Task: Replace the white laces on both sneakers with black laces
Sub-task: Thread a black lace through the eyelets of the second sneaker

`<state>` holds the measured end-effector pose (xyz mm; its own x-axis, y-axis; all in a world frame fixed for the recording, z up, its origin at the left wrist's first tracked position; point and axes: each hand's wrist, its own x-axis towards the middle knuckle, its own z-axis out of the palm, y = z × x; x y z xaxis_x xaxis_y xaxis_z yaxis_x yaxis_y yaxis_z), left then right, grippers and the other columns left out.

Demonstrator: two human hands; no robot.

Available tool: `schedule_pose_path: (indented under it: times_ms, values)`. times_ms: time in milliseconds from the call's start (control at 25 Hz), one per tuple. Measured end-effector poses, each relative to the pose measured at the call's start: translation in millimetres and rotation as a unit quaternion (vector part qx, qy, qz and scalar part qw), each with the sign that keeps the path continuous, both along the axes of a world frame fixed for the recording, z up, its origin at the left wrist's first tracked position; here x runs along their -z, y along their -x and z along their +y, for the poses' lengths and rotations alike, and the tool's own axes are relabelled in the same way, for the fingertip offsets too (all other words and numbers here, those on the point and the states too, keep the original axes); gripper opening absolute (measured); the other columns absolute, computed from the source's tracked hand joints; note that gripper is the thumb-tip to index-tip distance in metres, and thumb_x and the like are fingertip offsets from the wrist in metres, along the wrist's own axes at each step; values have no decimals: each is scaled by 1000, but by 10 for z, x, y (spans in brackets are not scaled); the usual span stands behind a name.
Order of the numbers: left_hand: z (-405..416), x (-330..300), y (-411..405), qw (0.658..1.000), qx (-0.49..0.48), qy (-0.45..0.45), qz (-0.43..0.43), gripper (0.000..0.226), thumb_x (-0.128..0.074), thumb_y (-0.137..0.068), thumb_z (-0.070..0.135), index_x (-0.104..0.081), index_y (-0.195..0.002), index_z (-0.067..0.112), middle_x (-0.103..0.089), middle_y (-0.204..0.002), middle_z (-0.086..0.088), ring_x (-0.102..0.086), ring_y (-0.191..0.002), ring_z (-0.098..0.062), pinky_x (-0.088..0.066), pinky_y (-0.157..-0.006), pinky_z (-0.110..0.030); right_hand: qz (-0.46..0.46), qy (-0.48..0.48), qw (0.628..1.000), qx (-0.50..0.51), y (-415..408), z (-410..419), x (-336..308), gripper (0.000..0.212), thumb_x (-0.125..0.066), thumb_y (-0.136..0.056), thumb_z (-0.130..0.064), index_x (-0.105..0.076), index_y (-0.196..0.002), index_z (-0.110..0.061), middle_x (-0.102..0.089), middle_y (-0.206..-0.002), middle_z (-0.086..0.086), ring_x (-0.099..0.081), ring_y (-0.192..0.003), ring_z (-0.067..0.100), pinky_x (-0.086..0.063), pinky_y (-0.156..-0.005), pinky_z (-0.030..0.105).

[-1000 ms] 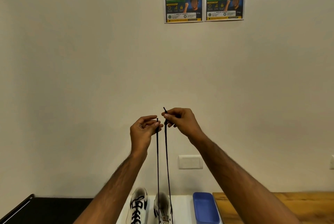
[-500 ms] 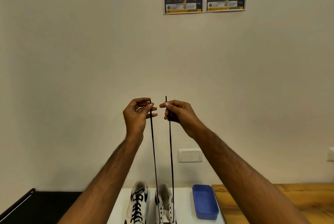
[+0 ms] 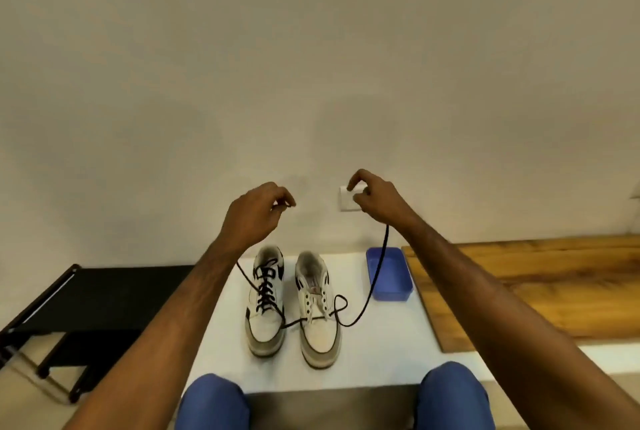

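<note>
Both hands, left hand [image 3: 254, 213] and right hand [image 3: 372, 199], pinch the black lace [image 3: 375, 280] ends.

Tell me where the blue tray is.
In the head view the blue tray sits on the white surface, right of the right sneaker and against the wooden board.
</note>
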<state>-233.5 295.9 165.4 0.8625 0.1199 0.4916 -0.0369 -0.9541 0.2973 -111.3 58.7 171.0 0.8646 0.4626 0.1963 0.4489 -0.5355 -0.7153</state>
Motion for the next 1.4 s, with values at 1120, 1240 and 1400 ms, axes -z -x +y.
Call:
schedule_pose_path:
  times_ms: [1120,1240,1400]
  values:
    - [248,2747,110,953,28,204,223,20,-56,-103,21,-74,-92,19,-57,-87,11,-54,-88,-5,-39,-80,-25,150,110,982,14,546,393,3160,81,-72,-76,-68,-44,-141,-28,-46,-139,-5,-46,-127,16,-31,-102,40]
    - [284,2699,53,979,28,167,113,25,-53,-104,10,-74,-115,14,-51,-91,9,-52,-86,-4,-38,-80,-11,179,102,976,73,342,263,3093,59,-62,-91,-58,-50,-141,-29,-42,-150,-1,-41,-138,22,-25,-107,45]
    - [25,2583,-105,972,94,205,62,35,-57,-96,-10,-72,-118,13,-62,-95,4,-61,-76,-2,-46,-71,-12,-3,180,976,119,259,274,2988,47,-68,-92,-44,-57,-134,-27,-33,-157,6,-26,-146,29,-22,-113,49]
